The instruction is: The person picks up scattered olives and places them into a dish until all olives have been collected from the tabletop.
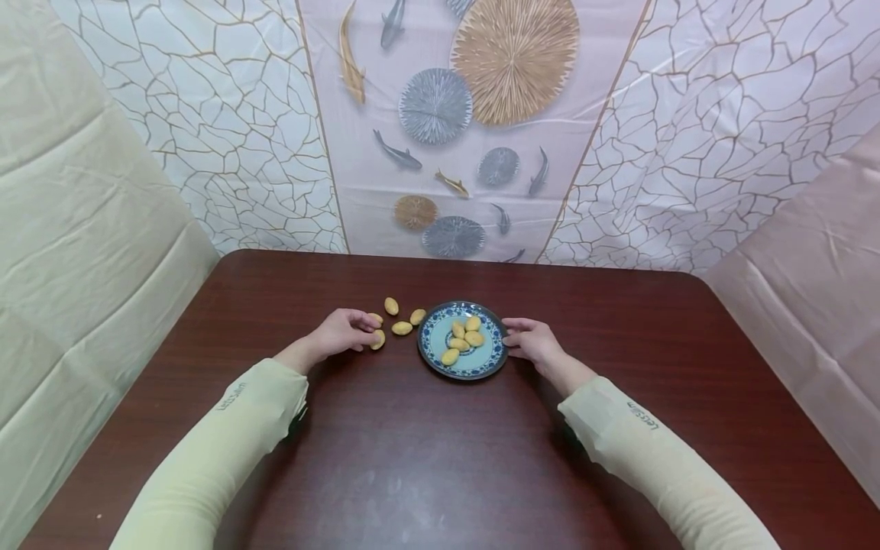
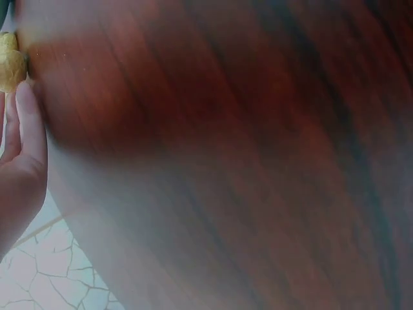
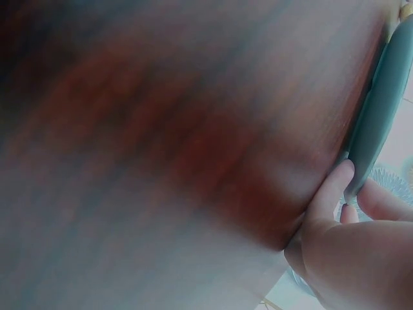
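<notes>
My left hand (image 1: 344,331) is low over the table with thumb and fingers spread a little apart. Its tips touch or nearly touch two small yellow oval fruit-like pieces, one by the fingers and one (image 1: 379,341) by the thumb. One yellow piece (image 2: 11,71) also shows at the fingertips in the left wrist view. At the right side of a round blue-patterned plate (image 1: 428,351), my right hand (image 1: 536,343) holds the rim between thumb and fingers. Several of the yellow pieces (image 1: 474,338) lie on that plate, which rests on the table.
Between my left hand and the plate lie more yellow pieces, among them an upper one (image 1: 391,306), a lower one (image 1: 402,328) and one beside the rim (image 1: 417,317). The dark brown table (image 1: 412,458) ends at a patterned cloth backdrop (image 1: 261,153).
</notes>
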Action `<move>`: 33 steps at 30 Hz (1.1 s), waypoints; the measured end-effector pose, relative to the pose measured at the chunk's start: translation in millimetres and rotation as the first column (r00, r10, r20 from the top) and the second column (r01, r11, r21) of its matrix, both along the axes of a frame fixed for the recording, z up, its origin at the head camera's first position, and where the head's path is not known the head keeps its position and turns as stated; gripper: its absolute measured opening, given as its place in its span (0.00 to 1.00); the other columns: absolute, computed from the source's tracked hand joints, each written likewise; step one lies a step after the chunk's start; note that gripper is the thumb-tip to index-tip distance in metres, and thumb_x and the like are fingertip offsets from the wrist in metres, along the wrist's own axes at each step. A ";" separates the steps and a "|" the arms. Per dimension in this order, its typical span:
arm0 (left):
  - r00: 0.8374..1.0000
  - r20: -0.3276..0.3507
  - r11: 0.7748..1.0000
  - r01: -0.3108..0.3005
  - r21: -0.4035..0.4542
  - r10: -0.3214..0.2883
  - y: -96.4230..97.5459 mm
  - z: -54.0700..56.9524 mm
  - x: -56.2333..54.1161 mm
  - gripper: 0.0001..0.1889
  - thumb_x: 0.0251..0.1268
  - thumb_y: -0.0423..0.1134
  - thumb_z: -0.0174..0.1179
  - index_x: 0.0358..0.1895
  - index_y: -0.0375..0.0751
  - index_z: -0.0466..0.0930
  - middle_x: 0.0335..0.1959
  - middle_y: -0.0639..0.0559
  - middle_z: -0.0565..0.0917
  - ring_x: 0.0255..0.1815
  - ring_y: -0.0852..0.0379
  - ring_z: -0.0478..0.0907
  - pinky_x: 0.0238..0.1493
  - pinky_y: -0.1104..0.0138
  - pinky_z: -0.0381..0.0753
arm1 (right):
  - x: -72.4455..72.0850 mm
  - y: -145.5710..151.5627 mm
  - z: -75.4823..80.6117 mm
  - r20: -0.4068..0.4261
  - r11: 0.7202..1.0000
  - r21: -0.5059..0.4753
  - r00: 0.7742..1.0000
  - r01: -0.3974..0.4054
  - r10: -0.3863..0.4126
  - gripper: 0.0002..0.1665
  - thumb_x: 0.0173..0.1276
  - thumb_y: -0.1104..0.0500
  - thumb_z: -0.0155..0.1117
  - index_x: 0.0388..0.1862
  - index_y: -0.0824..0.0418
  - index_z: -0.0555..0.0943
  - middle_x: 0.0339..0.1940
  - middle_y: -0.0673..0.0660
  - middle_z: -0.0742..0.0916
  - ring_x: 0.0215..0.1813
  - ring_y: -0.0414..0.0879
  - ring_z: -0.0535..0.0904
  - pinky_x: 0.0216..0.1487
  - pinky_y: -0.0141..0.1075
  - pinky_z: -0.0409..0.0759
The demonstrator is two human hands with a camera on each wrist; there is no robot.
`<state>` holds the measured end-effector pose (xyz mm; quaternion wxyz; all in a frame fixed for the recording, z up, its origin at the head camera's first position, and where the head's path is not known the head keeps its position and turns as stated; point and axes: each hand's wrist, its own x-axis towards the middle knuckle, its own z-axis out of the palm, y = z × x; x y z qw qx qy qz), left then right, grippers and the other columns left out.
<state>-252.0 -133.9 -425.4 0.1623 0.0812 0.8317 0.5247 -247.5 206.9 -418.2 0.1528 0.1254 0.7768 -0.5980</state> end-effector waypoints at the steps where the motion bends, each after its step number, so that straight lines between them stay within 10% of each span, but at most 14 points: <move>1: 1.000 0.004 1.000 -0.003 0.002 0.003 0.4 -0.3 0.0 0.18 0.56 0.34 0.64 0.49 0.26 0.77 0.41 0.42 0.83 0.28 0.64 0.77 0.32 0.70 0.81 | 0.0 0.0 0.1 0.002 1.000 0.003 1.000 0.004 -0.004 0.28 0.65 0.71 0.55 0.65 0.65 0.69 0.57 0.63 0.77 0.40 0.38 0.76 0.44 0.32 0.82; 33: 0.999 0.052 0.994 -0.001 0.113 -0.005 10.9 12.2 -3.5 0.19 0.58 0.29 0.61 0.52 0.24 0.75 0.43 0.41 0.82 0.33 0.66 0.78 0.43 0.68 0.83 | 2.2 -2.3 2.9 0.005 1.000 0.001 1.000 0.004 -0.004 0.28 0.65 0.72 0.55 0.65 0.66 0.69 0.56 0.64 0.78 0.39 0.38 0.77 0.43 0.32 0.82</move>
